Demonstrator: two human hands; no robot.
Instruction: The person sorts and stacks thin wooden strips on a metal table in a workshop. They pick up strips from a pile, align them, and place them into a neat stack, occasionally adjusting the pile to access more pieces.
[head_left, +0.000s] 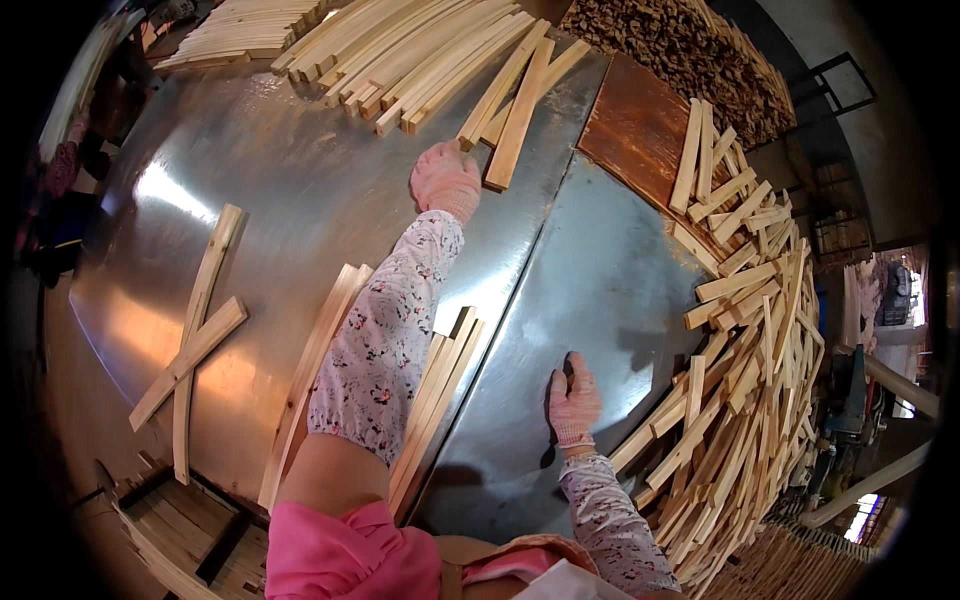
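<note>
My left hand (446, 181), in a pink knit glove, reaches far across a metal-topped table (330, 180). Its fingers curl at the near end of a pale wooden strip (505, 88); the fingertips are hidden. Just right of it, a second wooden strip (520, 115) lies across a third, slanted one. Below, my right hand (574, 405), gloved alike, hovers over or rests on the bluish metal sheet (590, 270); I cannot tell which. Its thumb and forefinger are apart, with nothing between them. Under my left forearm are strips (440, 390) laid lengthwise, partly covered by the sleeve.
A large heap of loose strips (740, 400) piles along the right side. Rows of strips (400, 50) line the far edge. Two crossed strips (187, 365) lie at left. A rusty brown plate (640, 110) and a stack of wood (690, 60) are at far right.
</note>
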